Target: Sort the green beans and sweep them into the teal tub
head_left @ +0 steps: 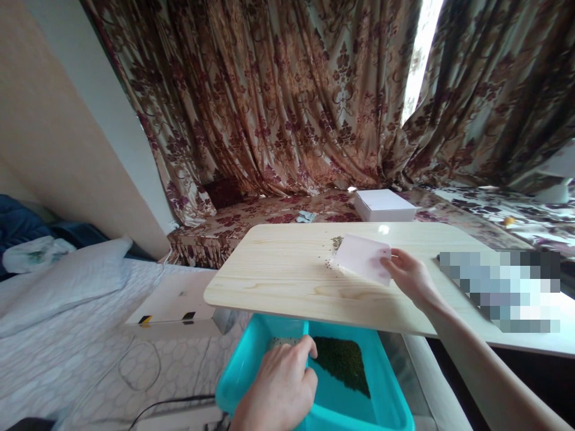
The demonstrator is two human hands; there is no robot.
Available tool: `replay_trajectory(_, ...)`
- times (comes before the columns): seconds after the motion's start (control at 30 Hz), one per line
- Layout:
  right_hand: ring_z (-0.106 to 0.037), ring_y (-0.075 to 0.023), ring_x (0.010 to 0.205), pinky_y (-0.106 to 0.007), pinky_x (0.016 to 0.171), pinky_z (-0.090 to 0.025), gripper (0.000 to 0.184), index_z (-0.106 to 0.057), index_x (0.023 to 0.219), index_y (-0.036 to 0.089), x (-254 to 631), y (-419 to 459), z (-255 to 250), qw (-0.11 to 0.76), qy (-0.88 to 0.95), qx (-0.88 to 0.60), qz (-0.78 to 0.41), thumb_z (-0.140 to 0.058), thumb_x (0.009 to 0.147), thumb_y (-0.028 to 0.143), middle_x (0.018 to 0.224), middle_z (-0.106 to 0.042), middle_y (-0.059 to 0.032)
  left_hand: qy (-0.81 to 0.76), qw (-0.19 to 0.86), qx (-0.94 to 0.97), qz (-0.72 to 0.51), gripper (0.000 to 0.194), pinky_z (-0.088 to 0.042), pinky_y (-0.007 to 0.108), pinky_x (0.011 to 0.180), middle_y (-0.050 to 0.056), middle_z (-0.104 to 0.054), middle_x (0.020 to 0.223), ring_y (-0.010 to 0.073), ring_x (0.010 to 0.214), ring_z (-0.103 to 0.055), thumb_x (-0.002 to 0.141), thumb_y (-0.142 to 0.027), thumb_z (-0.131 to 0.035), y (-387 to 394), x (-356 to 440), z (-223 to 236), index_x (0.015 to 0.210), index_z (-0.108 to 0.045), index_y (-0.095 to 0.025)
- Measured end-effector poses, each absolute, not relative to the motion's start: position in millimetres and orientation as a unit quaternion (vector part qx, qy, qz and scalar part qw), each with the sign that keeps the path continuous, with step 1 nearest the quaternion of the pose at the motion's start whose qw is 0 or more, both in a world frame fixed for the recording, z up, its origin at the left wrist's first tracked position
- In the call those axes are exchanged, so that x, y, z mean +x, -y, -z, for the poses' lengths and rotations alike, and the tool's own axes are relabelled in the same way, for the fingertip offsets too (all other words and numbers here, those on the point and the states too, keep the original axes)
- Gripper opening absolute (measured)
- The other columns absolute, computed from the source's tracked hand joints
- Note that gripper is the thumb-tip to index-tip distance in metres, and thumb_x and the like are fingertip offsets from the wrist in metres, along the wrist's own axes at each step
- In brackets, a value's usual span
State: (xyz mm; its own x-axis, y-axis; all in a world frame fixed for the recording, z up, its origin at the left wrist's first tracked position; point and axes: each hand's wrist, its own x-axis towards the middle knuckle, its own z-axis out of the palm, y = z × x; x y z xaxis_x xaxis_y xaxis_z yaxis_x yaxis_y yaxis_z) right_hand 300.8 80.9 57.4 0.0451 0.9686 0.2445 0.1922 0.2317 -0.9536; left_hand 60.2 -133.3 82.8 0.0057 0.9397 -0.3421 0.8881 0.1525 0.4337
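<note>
My right hand [406, 275] pinches the right edge of a thin, whitish, see-through plastic sheet [362, 256]. The sheet leans low over the pale wooden tabletop [269, 263]. Small greenish-brown grains [336, 242] lie scattered along its left edge. Below the table's front edge, my left hand [287, 377] is closed over the middle divider of a turquoise two-part bin [381, 371]. A heap of dark green grains [341, 362] fills part of the right compartment. A few pale grains show in the left compartment, partly hidden behind my hand.
A pixelated object [503, 293] lies on the table's right side. Behind the table are a white box [385, 205] and floral curtains [291, 102]. To the left, a flat white box [175, 302] and a looped cable [139, 368] rest on the bed [36, 371].
</note>
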Motion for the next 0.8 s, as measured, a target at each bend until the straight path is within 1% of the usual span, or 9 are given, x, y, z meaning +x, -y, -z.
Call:
replay_trajectory(0.17, -0.078, -0.0269, 0.077, -0.037, 0.064, -0.064, 0.022, -0.067, 0.086, 0.025, 304.0, -80.5, -59.2, 0.525, 0.589, -0.497, -0.362, -0.072, 0.069, 0.038, 0.08, -0.081, -0.006, -0.707, 0.277, 0.649, -0.046, 0.039, -0.042, 0.034, 0.098, 0.006, -0.071, 0.111, 0.0248, 0.112, -0.061, 0.087, -0.018, -0.04, 133.8, 61.0, -82.0, 0.119, -0.061, -0.027)
replay_trajectory(0.37, -0.078, -0.0269, 0.08, -0.037, 0.067, -0.064, 0.025, -0.068, 0.086, 0.025, 304.1, -76.3, -59.4, 0.531, 0.59, -0.483, -0.37, -0.074, 0.069, 0.042, 0.081, -0.081, -0.0059, -0.702, 0.279, 0.653, -0.053, 0.04, -0.042, 0.034, 0.098, 0.006, -0.071, 0.111, 0.025, 0.112, -0.061, 0.086, -0.019, -0.039, 134.3, 59.8, -82.4, 0.119, -0.061, -0.026)
replay_trajectory(0.5, -0.078, -0.0265, 0.076, -0.037, 0.067, -0.064, 0.026, -0.067, 0.084, 0.026, 305.2, -70.2, -61.6, 0.53, 0.587, -0.481, -0.379, -0.076, 0.068, 0.043, 0.081, -0.082, -0.006, -0.702, 0.279, 0.653, -0.054, 0.04, -0.042, 0.035, 0.098, 0.006, -0.071, 0.11, 0.0256, 0.111, -0.062, 0.085, -0.019, -0.039, 134.7, 59.4, -82.4, 0.118, -0.06, -0.026)
replay_trajectory(0.63, -0.077, -0.0255, 0.077, -0.037, 0.074, -0.064, 0.025, -0.068, 0.085, 0.026, 304.8, -63.0, -64.4, 0.525, 0.593, -0.482, -0.374, -0.077, 0.068, 0.043, 0.084, -0.082, -0.0057, -0.7, 0.279, 0.655, -0.056, 0.039, -0.041, 0.034, 0.099, 0.005, -0.071, 0.113, 0.0249, 0.113, -0.061, 0.086, -0.019, -0.039, 134.2, 59.1, -80.2, 0.117, -0.06, -0.026)
replay_trajectory(0.7, -0.077, -0.0255, 0.08, -0.036, 0.074, -0.063, 0.027, -0.068, 0.086, 0.027, 302.2, -62.9, -64.6, 0.529, 0.597, -0.477, -0.369, -0.077, 0.069, 0.045, 0.086, -0.082, -0.0054, -0.697, 0.277, 0.658, -0.059, 0.038, -0.041, 0.033, 0.1, 0.005, -0.071, 0.114, 0.0246, 0.113, -0.061, 0.086, -0.019, -0.039, 133.7, 58.9, -79.1, 0.117, -0.061, -0.026)
replay_trajectory(0.8, -0.077, -0.0261, 0.081, -0.035, 0.07, -0.063, 0.034, -0.066, 0.087, 0.025, 295.9, -66.9, -63.1, 0.53, 0.601, -0.463, -0.379, -0.077, 0.068, 0.052, 0.086, -0.082, -0.007, -0.698, 0.276, 0.658, -0.058, 0.038, -0.042, 0.034, 0.1, 0.005, -0.071, 0.114, 0.0247, 0.113, -0.061, 0.086, -0.019, -0.039, 133.5, 58.5, -78.5, 0.117, -0.06, -0.026)
